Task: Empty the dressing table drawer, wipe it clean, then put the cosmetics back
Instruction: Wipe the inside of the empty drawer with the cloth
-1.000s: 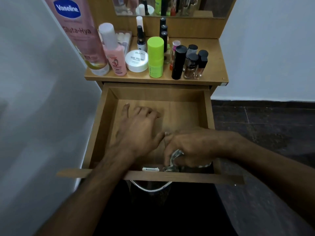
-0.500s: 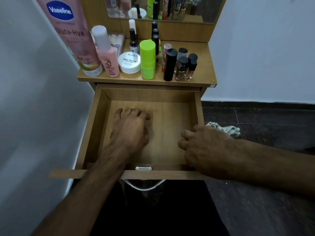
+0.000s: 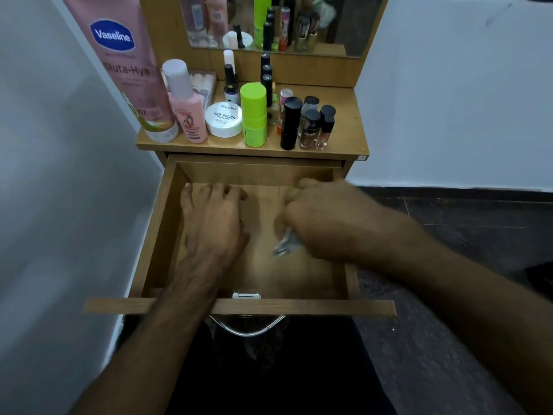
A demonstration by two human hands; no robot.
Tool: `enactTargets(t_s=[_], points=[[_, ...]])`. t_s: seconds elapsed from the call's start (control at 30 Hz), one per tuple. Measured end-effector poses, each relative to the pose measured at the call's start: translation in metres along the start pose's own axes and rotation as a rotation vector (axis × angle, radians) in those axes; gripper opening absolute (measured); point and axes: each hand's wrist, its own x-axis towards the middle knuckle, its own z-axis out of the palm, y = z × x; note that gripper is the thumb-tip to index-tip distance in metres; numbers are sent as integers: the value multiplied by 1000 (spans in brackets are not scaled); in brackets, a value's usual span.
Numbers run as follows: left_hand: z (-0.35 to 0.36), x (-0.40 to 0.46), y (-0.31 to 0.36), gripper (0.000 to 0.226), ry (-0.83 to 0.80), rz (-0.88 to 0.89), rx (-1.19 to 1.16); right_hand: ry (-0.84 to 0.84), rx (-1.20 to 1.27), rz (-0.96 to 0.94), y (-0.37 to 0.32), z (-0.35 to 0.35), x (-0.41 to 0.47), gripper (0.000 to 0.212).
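Note:
The wooden drawer is pulled out, with no cosmetics in it. My left hand rests on the drawer floor at the left with its fingers bent. My right hand, blurred by motion, grips a crumpled pale cloth against the floor at the drawer's right side. The cosmetics stand on the dressing table top: a pink Vaseline tube, a pink bottle, a white nail polish remover tub, a lime green bottle, a black tube and small nail polish bottles.
A mirror stands behind the cosmetics. A white wall runs close along the left of the table and another lies behind at the right. Dark floor tiles lie to the right. A metal handle curves under the drawer front.
My right hand swept with the cloth from the drawer's front to its right edge, then back onto the floor farther in. My left hand stayed on the drawer floor.

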Motion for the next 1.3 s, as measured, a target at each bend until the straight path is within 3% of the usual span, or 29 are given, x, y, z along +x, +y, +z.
enactTargets(t_s=[0.23, 0.4, 0.63, 0.73, 0.8, 0.93, 1.2, 1.3], points=[[-8, -2, -20, 61, 239, -245, -193, -135, 408, -177, -40, 62, 73, 25], [-3, 0, -22, 61, 185, -278, -247, -252, 484, -301, -45, 70, 66, 35], [-1, 0, -17, 40, 70, -102, -202, -617, 217, -280, 0, 47, 46, 40], [4, -1, -4, 44, 19, 58, -156, -702, 25, -96, 7, 45, 35, 41], [7, -2, 3, 50, 11, 151, -139, -719, -168, -65, 3, 51, 32, 55], [12, -3, 4, 50, -27, 196, -128, -712, -425, -229, -8, 62, 33, 41], [14, 0, 3, 41, -88, 192, -107, -484, -413, -261, 5, 77, 24, 32], [16, -1, 4, 41, -72, 194, -107, -615, -438, -208, 3, 55, 27, 41]])
